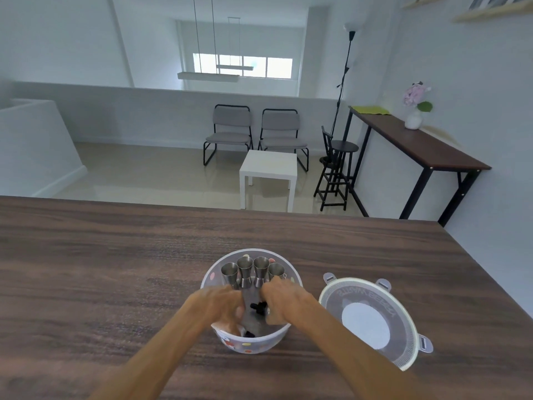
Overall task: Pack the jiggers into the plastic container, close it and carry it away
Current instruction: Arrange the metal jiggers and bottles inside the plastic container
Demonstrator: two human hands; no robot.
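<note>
Reaching into the round plastic container (251, 343) on the desk (115, 255), we see four steel jiggers (245, 271) upright along its far wall. Our left hand (220, 306) and right hand (284, 303) curl inside; whether either grip holds anything, we cannot tell. The lid (372, 321) lies just right.

Both hands (251, 306) reach into the container (212, 277) beside four upright jiggers (252, 274).
</note>
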